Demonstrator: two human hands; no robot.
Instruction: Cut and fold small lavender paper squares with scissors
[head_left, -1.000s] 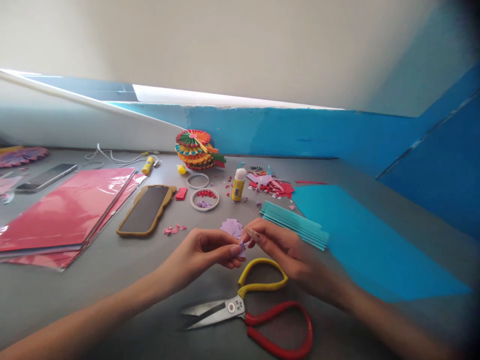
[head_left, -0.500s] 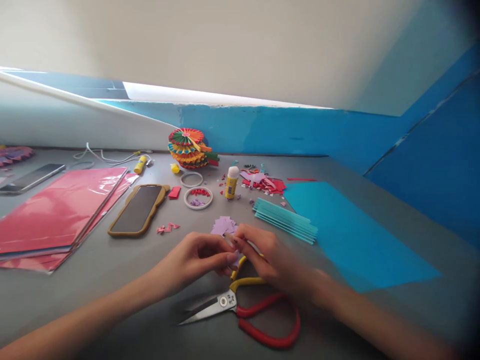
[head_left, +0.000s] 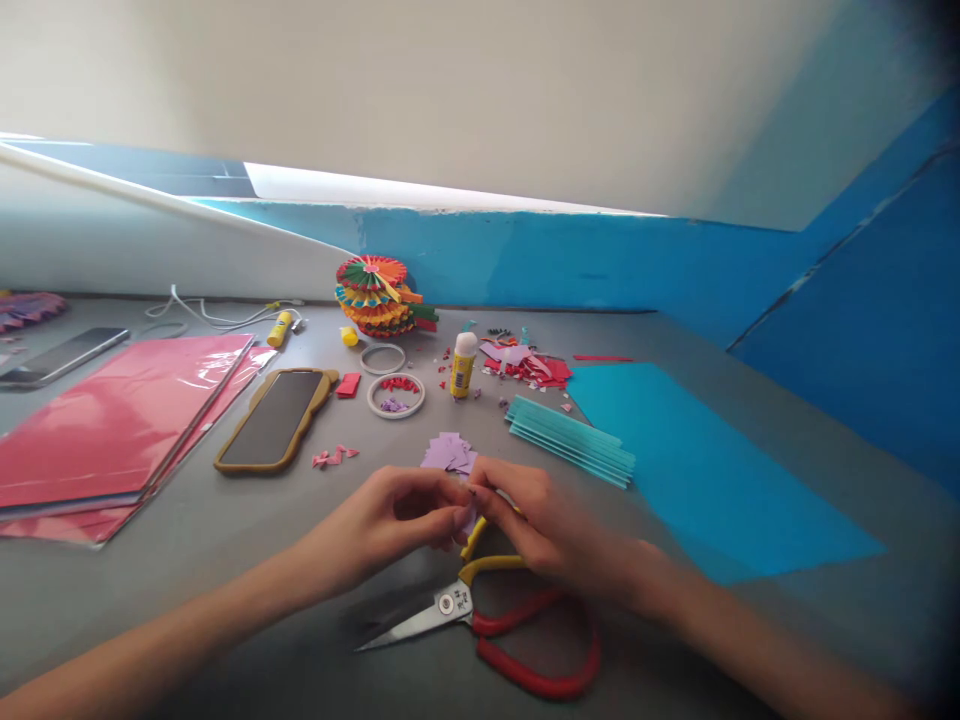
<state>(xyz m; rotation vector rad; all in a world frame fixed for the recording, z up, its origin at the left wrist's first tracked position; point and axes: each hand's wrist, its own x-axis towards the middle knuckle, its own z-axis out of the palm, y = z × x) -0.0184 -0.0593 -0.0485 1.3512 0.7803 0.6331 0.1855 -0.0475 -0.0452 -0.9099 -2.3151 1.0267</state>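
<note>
My left hand (head_left: 405, 515) is closed in a pinch on a small piece of purple paper (head_left: 471, 521), most of it hidden by the fingers. Thumb and forefinger of my right hand (head_left: 540, 520) are pinched together at the same piece, so the fingertips of both hands meet. Just beyond them lies a loose pile of small purple paper pieces (head_left: 448, 452). Under and in front of my hands are scissors (head_left: 448, 604) with yellow and red handles, blades pointing left; my right hand covers part of the handles.
Beyond are a glue stick (head_left: 463, 368), a white ring (head_left: 396, 411) around red and purple bits, paper scraps (head_left: 529, 365) and a folded-paper ornament (head_left: 375, 300). Teal strips (head_left: 574, 440) and a blue sheet (head_left: 720, 480) lie right; a phone (head_left: 276, 420) and pink packets (head_left: 120, 420) left.
The fingertips of both hands have drawn slightly closer together around the purple paper piece. Otherwise the hands and the things on the table stay in place.
</note>
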